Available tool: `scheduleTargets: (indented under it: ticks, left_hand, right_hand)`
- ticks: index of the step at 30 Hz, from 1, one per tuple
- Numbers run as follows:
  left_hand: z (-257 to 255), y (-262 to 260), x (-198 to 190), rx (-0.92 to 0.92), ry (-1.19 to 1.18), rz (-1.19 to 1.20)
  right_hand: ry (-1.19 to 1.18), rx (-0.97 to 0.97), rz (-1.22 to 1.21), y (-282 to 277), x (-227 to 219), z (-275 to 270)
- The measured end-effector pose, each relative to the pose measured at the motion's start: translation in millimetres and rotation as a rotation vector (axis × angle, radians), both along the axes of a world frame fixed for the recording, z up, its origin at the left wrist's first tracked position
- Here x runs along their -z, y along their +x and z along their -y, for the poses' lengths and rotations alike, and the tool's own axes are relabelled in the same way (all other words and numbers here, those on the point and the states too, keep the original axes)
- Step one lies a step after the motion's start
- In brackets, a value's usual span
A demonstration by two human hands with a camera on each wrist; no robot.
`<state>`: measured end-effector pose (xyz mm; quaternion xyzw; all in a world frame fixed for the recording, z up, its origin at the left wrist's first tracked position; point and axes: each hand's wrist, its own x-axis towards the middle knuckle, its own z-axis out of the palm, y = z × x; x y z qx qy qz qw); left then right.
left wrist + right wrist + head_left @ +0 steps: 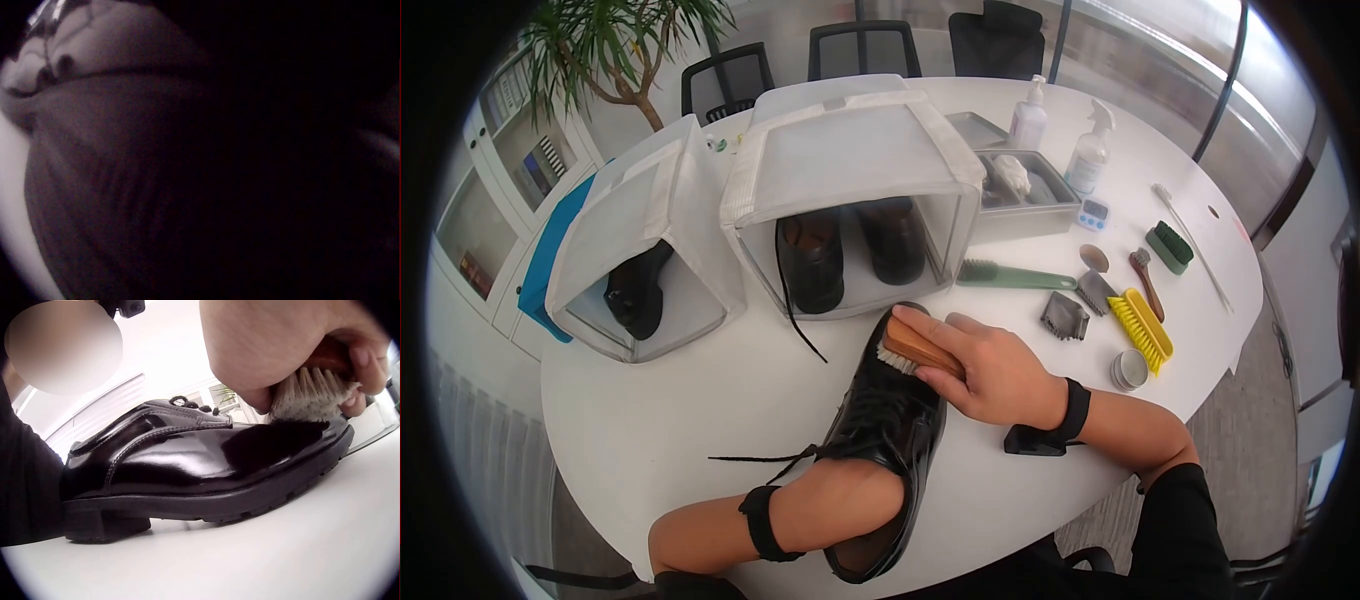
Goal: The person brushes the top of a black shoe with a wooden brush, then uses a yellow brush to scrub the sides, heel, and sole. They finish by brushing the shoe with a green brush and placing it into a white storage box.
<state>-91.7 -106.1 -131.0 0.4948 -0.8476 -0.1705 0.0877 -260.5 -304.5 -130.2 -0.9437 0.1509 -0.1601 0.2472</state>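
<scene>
**Brush on the toe, forearm inside the shoe**

The black shoe (pixel 887 430) lies near the surface's (pixel 660 430) near edge, toe pointing toward the clear shoe boxes (pixel 850 190). The left hand is buried inside the shoe, only the forearm showing, so whether its grip is spread or curled cannot be told; it likely braces the shoe from within. The right hand (pixel 990 370) curls its grip round the wooden brush (pixel 915 350), bristles pressed onto the toe cap. Other brushes (pixel 1142 328) lie toward the right edge.
</scene>
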Motion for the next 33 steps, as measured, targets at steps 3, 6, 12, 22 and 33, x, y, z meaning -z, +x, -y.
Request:
scheduleTargets:
  ticks: [3, 6, 12, 22, 33]
  left_hand:
    - [2, -2, -10, -0.003, 0.027, 0.044]
    - [1, -2, -7, 0.006, -0.004, 0.04]
    - [-1, -1, -1, -0.012, -0.06, -0.008]
    - [-2, -1, 4, -0.014, -0.081, 0.049]
    - [-1, -2, -2, -0.013, -0.049, 0.056]
  right_hand:
    - [0.0, -0.001, -0.001, 0, 0, 0]
    - [-0.016, -0.004, 0.014, 0, 3, 1]
    - [-0.031, -0.009, 0.036, 0, 3, 1]
    - [-0.019, 0.003, 0.001, 0, 1, 0]
    - [-0.017, 0.006, -0.004, 0, 2, 0]
